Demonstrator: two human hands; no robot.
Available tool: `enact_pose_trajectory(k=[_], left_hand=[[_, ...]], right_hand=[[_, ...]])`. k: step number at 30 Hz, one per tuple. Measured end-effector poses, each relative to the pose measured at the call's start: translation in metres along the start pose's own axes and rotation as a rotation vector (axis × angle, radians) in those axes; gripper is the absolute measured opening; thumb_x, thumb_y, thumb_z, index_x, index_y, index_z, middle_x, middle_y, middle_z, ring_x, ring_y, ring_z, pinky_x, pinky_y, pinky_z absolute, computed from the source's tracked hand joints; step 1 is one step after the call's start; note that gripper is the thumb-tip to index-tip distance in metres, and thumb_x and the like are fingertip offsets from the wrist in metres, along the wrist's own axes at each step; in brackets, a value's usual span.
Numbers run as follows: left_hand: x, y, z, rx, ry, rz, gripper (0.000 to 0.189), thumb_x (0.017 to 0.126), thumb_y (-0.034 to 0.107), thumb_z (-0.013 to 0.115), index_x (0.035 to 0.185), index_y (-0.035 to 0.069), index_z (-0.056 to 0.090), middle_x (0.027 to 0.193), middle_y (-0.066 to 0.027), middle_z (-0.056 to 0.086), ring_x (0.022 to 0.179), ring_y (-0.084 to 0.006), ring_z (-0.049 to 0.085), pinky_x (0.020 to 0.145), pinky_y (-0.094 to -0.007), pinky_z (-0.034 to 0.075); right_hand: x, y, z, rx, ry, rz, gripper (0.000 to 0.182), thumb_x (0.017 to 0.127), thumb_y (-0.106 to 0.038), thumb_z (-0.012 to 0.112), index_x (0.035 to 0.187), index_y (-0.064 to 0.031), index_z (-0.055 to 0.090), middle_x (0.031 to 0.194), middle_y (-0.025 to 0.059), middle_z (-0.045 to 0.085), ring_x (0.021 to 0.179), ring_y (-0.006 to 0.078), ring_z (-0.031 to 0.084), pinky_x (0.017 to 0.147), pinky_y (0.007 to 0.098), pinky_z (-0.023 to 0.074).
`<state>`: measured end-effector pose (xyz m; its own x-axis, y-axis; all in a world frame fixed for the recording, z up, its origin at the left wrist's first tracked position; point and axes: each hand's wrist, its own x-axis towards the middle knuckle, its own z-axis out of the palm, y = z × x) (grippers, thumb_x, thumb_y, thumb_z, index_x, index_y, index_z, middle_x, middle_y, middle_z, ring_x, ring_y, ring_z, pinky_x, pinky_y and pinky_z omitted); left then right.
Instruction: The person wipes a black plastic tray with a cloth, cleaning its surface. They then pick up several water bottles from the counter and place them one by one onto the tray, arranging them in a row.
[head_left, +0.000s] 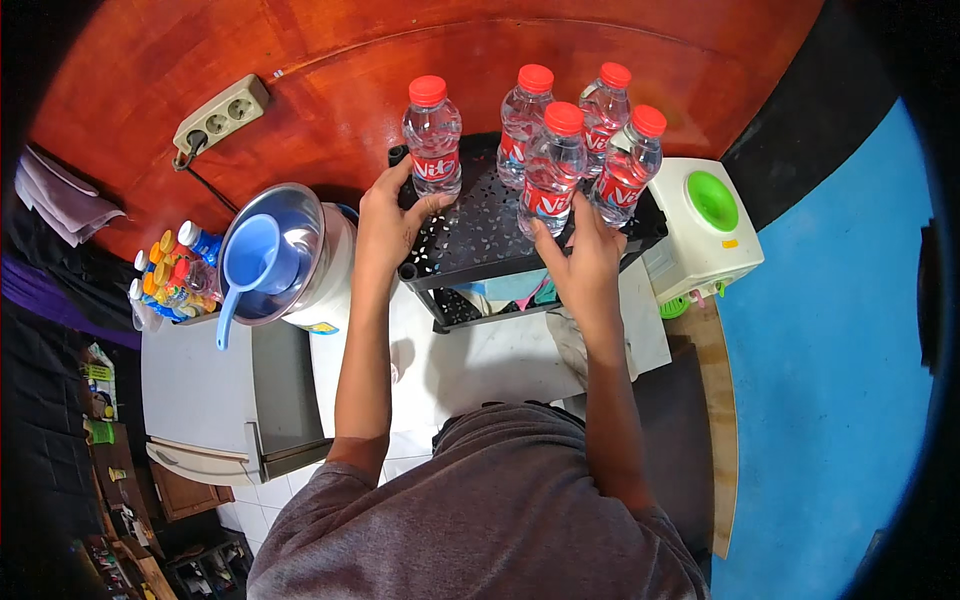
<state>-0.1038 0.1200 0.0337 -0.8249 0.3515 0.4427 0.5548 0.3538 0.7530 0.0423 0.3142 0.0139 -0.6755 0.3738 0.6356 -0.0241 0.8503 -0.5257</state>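
Several clear plastic water bottles with red caps and red labels stand upright on a black plastic rack (480, 240) with a perforated top. My left hand (397, 214) is around the base of the bottle at the left (433, 139), which stands apart from the others. Toward the right, my right hand (581, 255) has its thumb and fingers at the base of the front bottle (553, 172). Behind and beside that one are a back-left bottle (523, 120), a back-right bottle (604, 112) and a right bottle (628, 172). Cloths (514, 287) lie on the rack's lower level.
Left of the rack, a blue dipper (259, 255) sits in a metal bowl (311, 289) on a white container. Farther left are small bottles (176, 274) above a refrigerator (199, 375). A power strip (223, 116) hangs on the wall. A white dispenser (694, 255) stands at right.
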Motion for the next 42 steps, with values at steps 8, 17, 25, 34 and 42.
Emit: enact_pose_trajectory(k=[8,17,25,34,42], left_hand=[[0.0,-0.001,0.001,-0.021,-0.001,-0.017,0.065,0.072,0.019,0.087,0.128,-0.002,0.061,0.108,-0.0201,0.07,0.097,-0.0268,0.07,0.088,-0.0352,0.051],[0.0,-0.001,-0.011,0.104,0.007,0.109,0.063,0.079,0.028,0.082,0.131,0.0,0.059,0.115,-0.0223,0.067,0.107,-0.029,0.066,0.091,-0.0364,0.049],[-0.077,-0.007,-0.055,0.067,0.086,-0.151,0.069,0.083,0.038,0.079,0.132,-0.005,0.056,0.12,-0.0287,0.063,0.114,-0.0389,0.062,0.098,-0.0411,0.047],[-0.207,-0.072,-0.068,0.64,-0.474,-0.785,0.089,0.068,0.04,0.088,0.14,0.006,0.049,0.123,-0.0242,0.061,0.108,-0.0422,0.063,0.092,-0.0463,0.053],[-0.22,-0.098,-0.062,0.432,-0.296,-0.608,0.055,0.064,0.017,0.087,0.113,0.008,0.066,0.095,-0.0196,0.069,0.088,-0.0386,0.068,0.078,-0.0449,0.055]], right_hand=[[-0.002,0.001,0.004,-0.11,0.055,-0.059,0.054,0.082,-0.024,0.077,0.122,0.0058,0.055,0.1,0.0178,0.065,0.093,0.0349,0.064,0.083,0.0465,0.0419],[-0.002,-0.003,0.006,-0.061,0.045,-0.013,0.066,0.084,-0.029,0.077,0.132,0.0079,0.05,0.111,0.0227,0.064,0.101,0.0361,0.063,0.089,0.0475,0.041],[-0.007,-0.003,0.008,-0.094,0.075,-0.017,0.068,0.085,-0.027,0.077,0.136,0.0066,0.047,0.114,0.0229,0.063,0.104,0.034,0.062,0.092,0.0476,0.0397],[-0.007,-0.003,0.012,-0.243,0.103,-0.104,0.057,0.087,-0.026,0.072,0.131,0.0048,0.052,0.117,0.0183,0.063,0.107,0.0326,0.06,0.091,0.0456,0.0396],[-0.007,0.0,0.011,-0.235,0.089,-0.097,0.058,0.087,-0.026,0.072,0.131,0.0051,0.051,0.116,0.0191,0.063,0.107,0.0327,0.06,0.093,0.0456,0.0396]])
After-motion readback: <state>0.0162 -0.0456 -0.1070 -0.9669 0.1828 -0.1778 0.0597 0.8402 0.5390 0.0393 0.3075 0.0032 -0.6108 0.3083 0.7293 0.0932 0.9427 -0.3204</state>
